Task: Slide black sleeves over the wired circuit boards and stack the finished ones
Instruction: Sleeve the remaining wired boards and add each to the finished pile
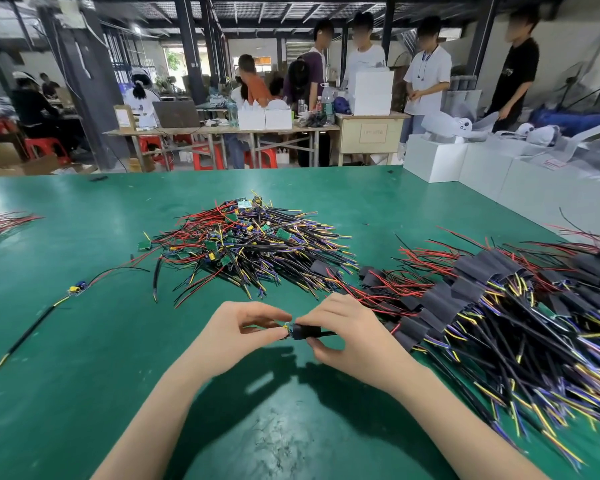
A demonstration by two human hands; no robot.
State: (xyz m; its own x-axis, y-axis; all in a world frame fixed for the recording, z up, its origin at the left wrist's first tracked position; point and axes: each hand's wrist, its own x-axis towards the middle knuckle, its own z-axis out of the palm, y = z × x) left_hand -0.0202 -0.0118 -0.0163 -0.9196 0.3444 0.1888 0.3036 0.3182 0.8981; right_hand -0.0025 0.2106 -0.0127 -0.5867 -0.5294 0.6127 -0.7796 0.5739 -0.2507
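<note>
The left hand (238, 329) pinches the exposed end of a circuit board (287, 328) while the right hand (340, 329) pinches the black sleeve (305, 332) partly over it, both held just above the green desk (84, 341). Board and sleeve look light, the sleeve soft and easily crushed, so hold its edges and the board by its rim, not its parts. Beyond lie the bare-board pile (253, 240) ahead and the sleeved stack (492, 306) to the right.
</note>
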